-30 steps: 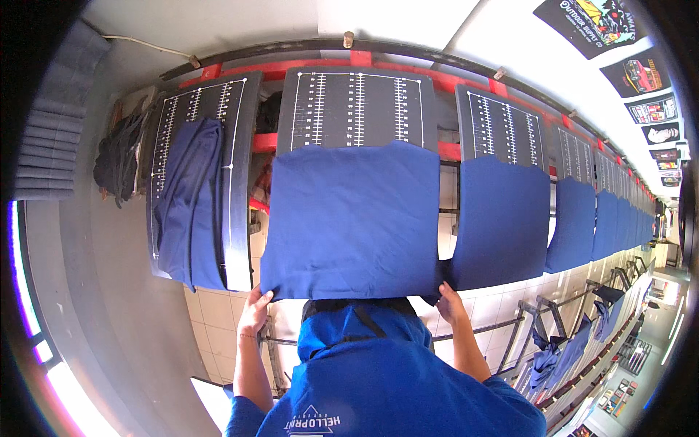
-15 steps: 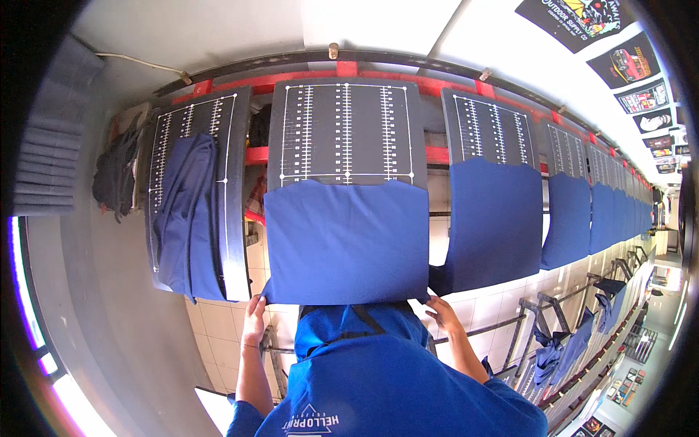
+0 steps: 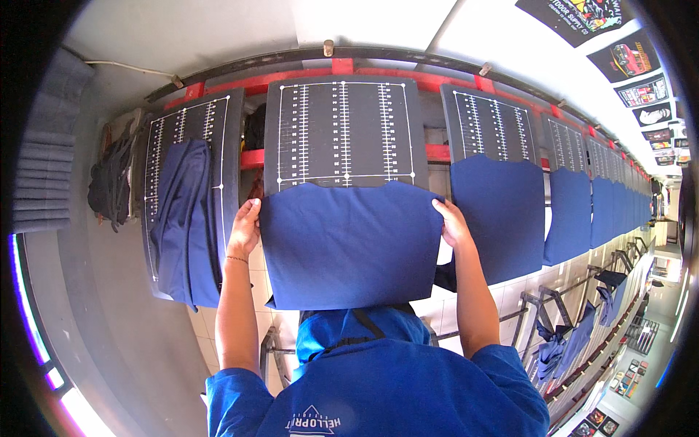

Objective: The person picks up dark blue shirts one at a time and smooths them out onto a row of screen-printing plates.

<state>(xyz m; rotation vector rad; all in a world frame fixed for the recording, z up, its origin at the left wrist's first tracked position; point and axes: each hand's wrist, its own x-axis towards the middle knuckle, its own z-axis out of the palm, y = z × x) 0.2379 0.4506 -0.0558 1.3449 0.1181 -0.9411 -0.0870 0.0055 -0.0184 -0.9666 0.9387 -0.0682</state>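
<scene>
A navy fabric panel point(image 3: 349, 247) lies over the lower part of a black board point(image 3: 313, 138) marked with white ruled lines. My left hand point(image 3: 245, 227) pinches the panel's far left corner, thumb on top. At the far right corner, my right hand point(image 3: 453, 224) has its thumb and fingers closed on the same edge. The panel's near edge hangs at the board's front, close to my body. How my fingers sit underneath the cloth is hidden.
On the board to the left lies a bunched navy cloth point(image 3: 186, 226). A row of similar boards runs right, each with a flat navy panel point(image 3: 496, 218). A red metal frame point(image 3: 342, 67) carries them. Dark cloths point(image 3: 557, 349) hang on a rack at lower right.
Both hands have moved from the panel's near corners up to its far corners and now grip there. The panel has shifted slightly on the board.
</scene>
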